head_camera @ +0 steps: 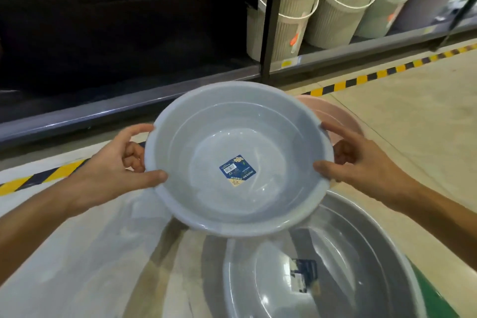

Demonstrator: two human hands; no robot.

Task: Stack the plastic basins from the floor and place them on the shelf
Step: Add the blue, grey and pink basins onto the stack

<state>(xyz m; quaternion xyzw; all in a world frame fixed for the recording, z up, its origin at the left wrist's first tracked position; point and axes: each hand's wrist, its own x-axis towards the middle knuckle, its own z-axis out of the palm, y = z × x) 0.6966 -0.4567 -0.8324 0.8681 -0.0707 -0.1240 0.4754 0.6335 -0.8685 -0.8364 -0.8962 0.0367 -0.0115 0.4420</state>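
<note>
1. The pale, smooth floor (400,116) carries a band of yellow-and-black striped tape (374,76) that runs along the foot of the shelving.
2. The dark shelf (103,113) with its grey front edge stands beyond the tape; its left bay lies in shadow.
3. Several ribbed, round buckets (335,15) in cream and pale green, with thin wire handles, sit nested in stacks in the right bay.
4. Four round plastic basins show in all. A large dark grey basin (361,219) rests on the floor at lower right, blurred, with a lighter grey basin (258,279) seemingly nested inside it.
5. A glossy blue-grey basin (180,121) is held upright in the air over the floor, in front of the shelf and above the nested pair.
6. A pink basin (333,113) peeks out on the floor behind the held one.
7. The left hand (121,162) grips the held basin's left rim, thumb over the lip and fingers curled beneath.
8. The right hand (361,160) clasps the opposite rim the same way.
9. One square blue label (238,170) sticks to the held basin's bottom.
</note>
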